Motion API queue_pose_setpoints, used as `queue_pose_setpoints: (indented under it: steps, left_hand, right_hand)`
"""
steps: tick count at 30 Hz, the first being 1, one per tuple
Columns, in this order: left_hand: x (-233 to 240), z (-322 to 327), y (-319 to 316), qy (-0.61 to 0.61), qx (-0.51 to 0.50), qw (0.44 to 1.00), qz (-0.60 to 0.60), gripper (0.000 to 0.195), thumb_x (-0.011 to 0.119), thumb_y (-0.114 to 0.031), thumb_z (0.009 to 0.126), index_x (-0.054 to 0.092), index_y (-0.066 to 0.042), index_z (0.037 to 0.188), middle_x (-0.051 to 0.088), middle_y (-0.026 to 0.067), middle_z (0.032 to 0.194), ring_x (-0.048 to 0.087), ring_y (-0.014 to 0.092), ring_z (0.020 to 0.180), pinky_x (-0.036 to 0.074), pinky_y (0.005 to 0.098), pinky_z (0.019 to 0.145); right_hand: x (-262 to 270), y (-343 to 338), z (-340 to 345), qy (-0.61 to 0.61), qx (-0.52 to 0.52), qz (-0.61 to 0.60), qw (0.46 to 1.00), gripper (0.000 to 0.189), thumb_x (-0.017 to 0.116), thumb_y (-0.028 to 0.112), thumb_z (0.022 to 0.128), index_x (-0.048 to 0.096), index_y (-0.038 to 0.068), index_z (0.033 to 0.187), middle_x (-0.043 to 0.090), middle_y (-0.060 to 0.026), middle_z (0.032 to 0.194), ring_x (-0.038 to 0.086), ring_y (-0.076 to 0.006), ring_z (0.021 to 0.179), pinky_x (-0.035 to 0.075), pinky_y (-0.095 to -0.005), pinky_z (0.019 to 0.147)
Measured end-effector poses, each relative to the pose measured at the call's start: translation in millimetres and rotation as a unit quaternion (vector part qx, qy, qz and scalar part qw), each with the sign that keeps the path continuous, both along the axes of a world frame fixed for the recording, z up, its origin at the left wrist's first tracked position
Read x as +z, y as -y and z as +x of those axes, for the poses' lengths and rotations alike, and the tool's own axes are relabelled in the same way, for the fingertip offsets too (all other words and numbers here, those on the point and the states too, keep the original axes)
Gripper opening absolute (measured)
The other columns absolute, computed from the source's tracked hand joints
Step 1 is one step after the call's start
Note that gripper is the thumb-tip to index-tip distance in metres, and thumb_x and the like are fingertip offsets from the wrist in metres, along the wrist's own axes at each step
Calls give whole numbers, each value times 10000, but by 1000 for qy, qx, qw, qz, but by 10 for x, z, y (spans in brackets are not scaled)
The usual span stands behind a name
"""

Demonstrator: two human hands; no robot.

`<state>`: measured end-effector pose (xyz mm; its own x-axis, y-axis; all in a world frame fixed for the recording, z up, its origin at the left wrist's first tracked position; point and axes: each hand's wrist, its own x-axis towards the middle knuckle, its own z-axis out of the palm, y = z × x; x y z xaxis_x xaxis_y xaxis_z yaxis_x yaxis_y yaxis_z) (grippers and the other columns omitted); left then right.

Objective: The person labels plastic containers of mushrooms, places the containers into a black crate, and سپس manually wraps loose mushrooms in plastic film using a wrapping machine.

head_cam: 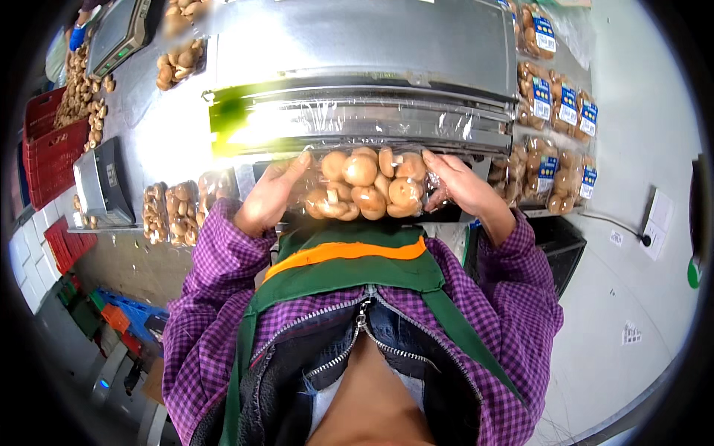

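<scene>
Before my chest I hold a pack of brown mushrooms (368, 187), with clear plastic film drawn over it. At the pack's left end is my left hand (277, 187), its thumb on top at the edge of the film. My right hand (460, 184) grips the opposite end in the same way. Clear film (362, 120) stretches from the pack back to a metal wrapping machine (362, 44). The machine's rollers and bars lie just beyond the pack. My fingers under the pack are mostly hidden.
Wrapped, labelled mushroom packs (558, 106) stand in rows at the right. On the left are mushroom packs (181, 214), a scale (103, 181), another scale (120, 36), loose mushrooms (83, 95) and a red crate (56, 161). A wall socket with a cable (655, 223) is at far right.
</scene>
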<state>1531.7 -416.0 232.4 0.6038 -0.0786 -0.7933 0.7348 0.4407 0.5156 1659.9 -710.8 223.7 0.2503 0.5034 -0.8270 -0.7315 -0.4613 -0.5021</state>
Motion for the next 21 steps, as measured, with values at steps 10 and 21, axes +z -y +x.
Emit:
queue_pose_setpoints:
  steps: [10,21]
  left_hand:
    - [-545,-1039,241,110,41,941,316,370,477,-338,999,664,-32,906,550,-57,674,402,19,566,318,200,509]
    - [-971,-1749,336,108,20,994,-25,268,650,-196,894,623,-17,1092,655,98,955,604,117,897,509,292,737]
  right_hand:
    - [-121,144,-947,216,-188,-108,952,337,527,272,974,582,24,752,409,61,553,351,-31,508,279,-228,464]
    - [-1010,613,-1933,301,102,-124,940,254,548,215,914,644,-19,896,659,-162,802,622,-259,757,478,-381,689]
